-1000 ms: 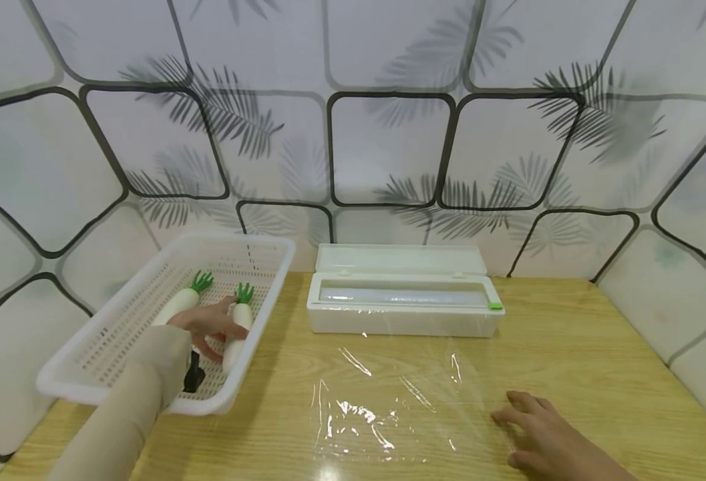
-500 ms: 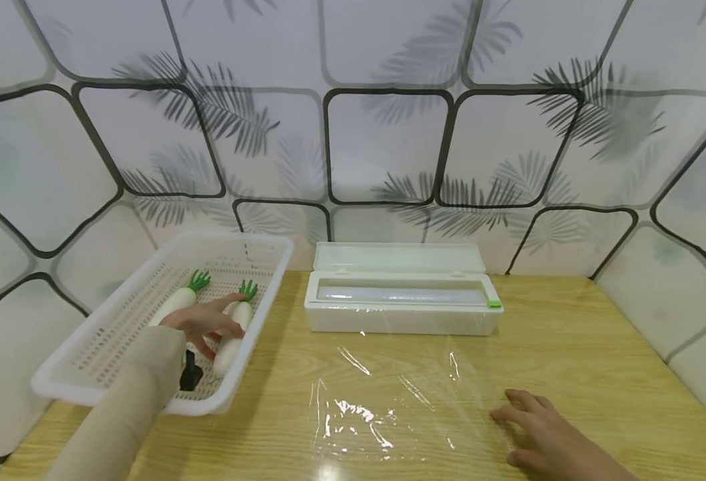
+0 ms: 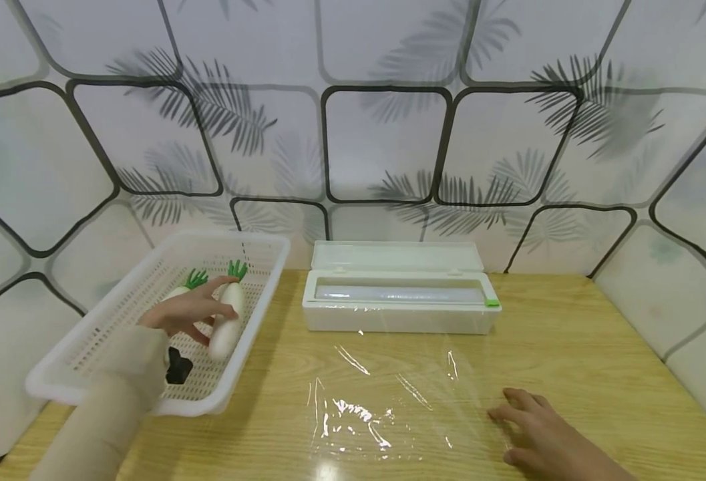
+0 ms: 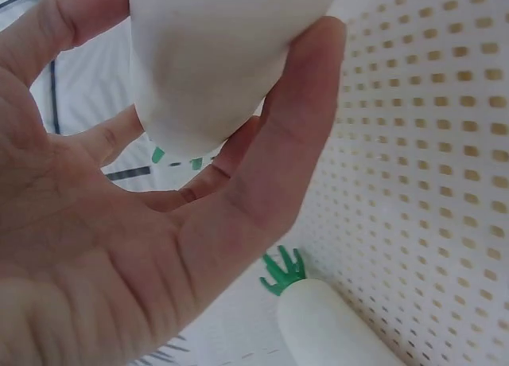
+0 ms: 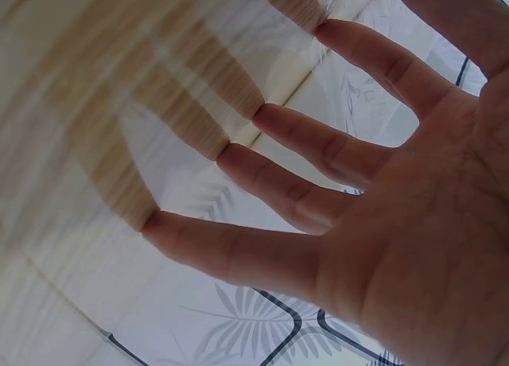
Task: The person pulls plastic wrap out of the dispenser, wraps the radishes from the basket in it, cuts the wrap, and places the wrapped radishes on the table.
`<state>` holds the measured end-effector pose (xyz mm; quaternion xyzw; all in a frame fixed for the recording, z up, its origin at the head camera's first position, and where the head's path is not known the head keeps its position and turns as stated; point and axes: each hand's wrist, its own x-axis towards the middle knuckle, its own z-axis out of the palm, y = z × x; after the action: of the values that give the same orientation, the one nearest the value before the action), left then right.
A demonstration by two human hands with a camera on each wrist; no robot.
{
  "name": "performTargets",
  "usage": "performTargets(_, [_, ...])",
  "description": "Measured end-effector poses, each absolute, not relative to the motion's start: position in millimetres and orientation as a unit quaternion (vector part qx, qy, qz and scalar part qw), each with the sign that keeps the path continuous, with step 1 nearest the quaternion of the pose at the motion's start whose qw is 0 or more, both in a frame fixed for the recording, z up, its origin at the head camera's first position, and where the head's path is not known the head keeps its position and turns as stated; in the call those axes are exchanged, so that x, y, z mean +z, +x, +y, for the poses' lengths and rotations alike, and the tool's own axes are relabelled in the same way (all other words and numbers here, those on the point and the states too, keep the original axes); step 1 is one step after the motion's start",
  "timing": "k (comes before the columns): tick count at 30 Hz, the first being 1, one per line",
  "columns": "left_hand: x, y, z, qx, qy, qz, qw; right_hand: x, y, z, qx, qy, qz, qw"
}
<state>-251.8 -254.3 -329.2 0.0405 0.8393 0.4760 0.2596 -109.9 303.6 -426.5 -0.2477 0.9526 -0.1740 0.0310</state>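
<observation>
In the head view my left hand grips a white radish with a green top, thumb and fingers curled round its sides, over the right part of a white basket. The left wrist view shows the rounded end of this radish between thumb and fingers. A second white radish lies in the basket, partly hidden behind the hand in the head view. My right hand has its fingers spread, fingertips touching the tabletop at the right edge of a sheet of clear cling film.
A white cling film dispenser, lid raised, stands at the back of the wooden table. Its roll shows inside, and a green slider sits at the right end. Patterned walls enclose the back and sides.
My left hand has closed round the right-hand radish and shifted it slightly up and left in the basket. The right hand and the film stay in place.
</observation>
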Motion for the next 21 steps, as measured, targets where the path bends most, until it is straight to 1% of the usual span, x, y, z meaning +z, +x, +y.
performTargets(6, [-318.7, -245.9, -258.8, 0.483, 0.055, 0.839, 0.242, -424.7, -109.5, 304.1, -0.181, -0.251, 0.950, 0.043])
performTargets(12, [-308.5, -241.0, -257.1, 0.495, 0.080, 0.832, 0.239, -425.0, -109.8, 304.2, -0.179, -0.248, 0.952, 0.035])
performTargets(17, [-305.8, -238.5, -255.5, 0.502, 0.090, 0.829, 0.230, -426.1, -109.5, 304.8, -0.182, -0.250, 0.951, 0.028])
performTargets(21, [-305.9, -236.3, -254.8, 0.506, 0.094, 0.829, 0.220, -425.8, -110.4, 305.5, -0.184, -0.249, 0.950, 0.041])
